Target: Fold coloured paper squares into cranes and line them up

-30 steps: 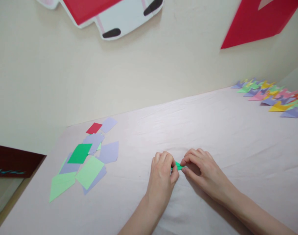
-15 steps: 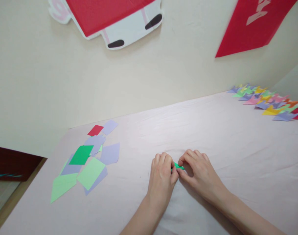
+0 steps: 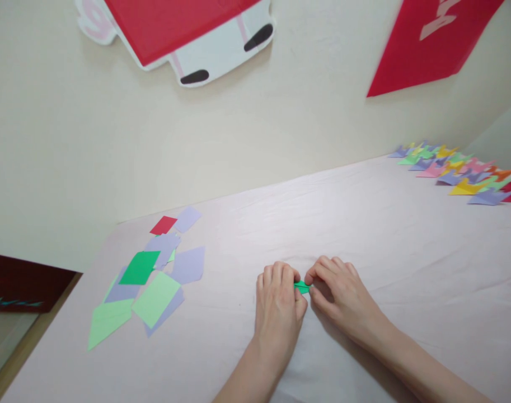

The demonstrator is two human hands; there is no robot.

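Note:
A small folded green paper [image 3: 302, 287] lies between my two hands on the pale pink tablecloth [image 3: 364, 224]. My left hand [image 3: 279, 305] has its fingers curled and pinches the paper's left end. My right hand [image 3: 341, 294] is also closed, its fingertips pressed on the paper's right end. Most of the paper is hidden under my fingers.
Loose flat paper squares [image 3: 154, 268] in lilac, green and red lie scattered at the left. Several folded coloured paper figures [image 3: 460, 168] are lined up at the far right against the cream wall. The table's left edge [image 3: 41, 330] drops off to the floor.
Both hands have stayed on the green paper, the fingers drawing closer so less of it shows. The view shifted slightly.

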